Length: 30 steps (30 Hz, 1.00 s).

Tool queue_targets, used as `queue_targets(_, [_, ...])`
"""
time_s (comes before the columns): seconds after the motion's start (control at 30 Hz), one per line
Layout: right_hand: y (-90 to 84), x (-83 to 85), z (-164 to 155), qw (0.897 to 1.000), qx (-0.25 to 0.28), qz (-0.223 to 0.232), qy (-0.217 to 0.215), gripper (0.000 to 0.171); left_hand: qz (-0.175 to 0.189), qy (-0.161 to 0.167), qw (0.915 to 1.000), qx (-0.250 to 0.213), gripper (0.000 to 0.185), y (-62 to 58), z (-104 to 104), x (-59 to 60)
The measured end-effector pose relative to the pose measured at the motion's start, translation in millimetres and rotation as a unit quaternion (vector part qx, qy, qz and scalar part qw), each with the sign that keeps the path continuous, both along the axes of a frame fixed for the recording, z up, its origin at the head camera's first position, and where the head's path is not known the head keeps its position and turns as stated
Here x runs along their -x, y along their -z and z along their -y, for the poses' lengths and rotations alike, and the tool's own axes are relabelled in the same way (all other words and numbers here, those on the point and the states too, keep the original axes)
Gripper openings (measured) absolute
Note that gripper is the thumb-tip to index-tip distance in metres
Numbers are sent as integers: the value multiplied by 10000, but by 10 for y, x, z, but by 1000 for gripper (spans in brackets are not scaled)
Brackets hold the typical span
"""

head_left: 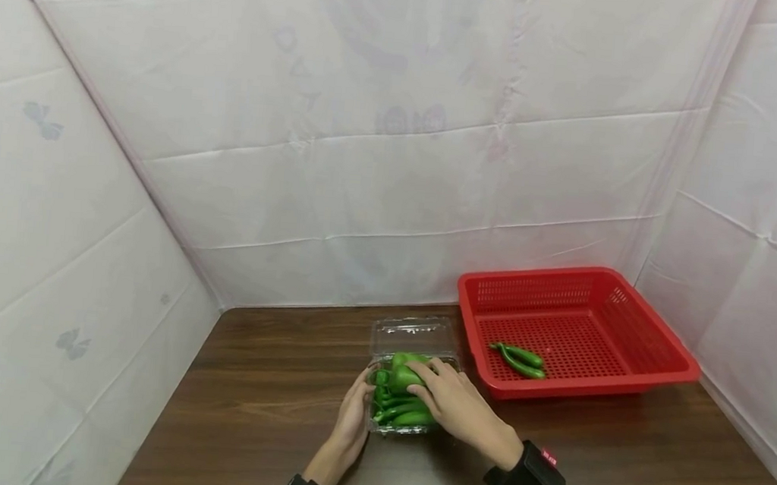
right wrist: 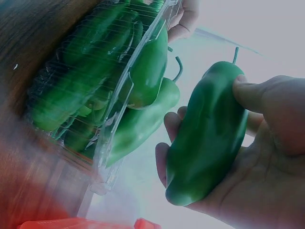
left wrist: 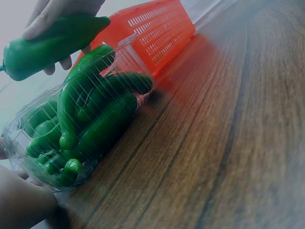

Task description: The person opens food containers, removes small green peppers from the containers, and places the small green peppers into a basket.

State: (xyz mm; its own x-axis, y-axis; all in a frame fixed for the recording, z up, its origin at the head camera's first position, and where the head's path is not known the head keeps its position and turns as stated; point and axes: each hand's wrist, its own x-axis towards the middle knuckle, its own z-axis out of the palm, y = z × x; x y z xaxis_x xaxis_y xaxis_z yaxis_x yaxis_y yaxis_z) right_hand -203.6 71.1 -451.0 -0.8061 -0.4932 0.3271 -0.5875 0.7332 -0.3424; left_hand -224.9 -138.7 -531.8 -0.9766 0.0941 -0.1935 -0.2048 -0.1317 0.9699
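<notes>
My right hand point(head_left: 454, 401) grips one green pepper point(right wrist: 207, 138), thumb curled over its upper side and fingers wrapped beneath; the pepper sits just above the clear plastic clamshell box point(head_left: 407, 381), free of the heap inside; that box, lid swung open toward the wall, rests on the dark wooden table point(head_left: 253, 399) and is crammed with more green peppers point(left wrist: 90, 129), stems and tips pressed against its ribbed walls; my left hand point(head_left: 352, 415) lies against the box's left side, fingers touching the plastic, though I cannot tell how tightly they curl; just to the right of the box stands a red perforated basket point(head_left: 630, 307), its near corner close to the box's lid; two slim green peppers point(head_left: 519, 359) lie together on the basket's floor, well apart from the box.
</notes>
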Motion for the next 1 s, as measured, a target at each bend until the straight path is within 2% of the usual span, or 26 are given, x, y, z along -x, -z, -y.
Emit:
queue_targets(0.13, [7,6,25,10000,60,-6,40,43,-17,4,10000,8,62,3,26,13])
queue_targets(0.37, [45,12,54,9991,207,-312,185,44,-111,47,9999,-14,64,15,59,40])
queue_targets(0.6, [20,27,96,9984,391,-176,381,45,-33,-11,10000,-88,65,14,65,27])
queue_targets(1.0, [65,32,126,9978,538,-42,381,45,-252,-149,9995,-101,57,65,-38,-4])
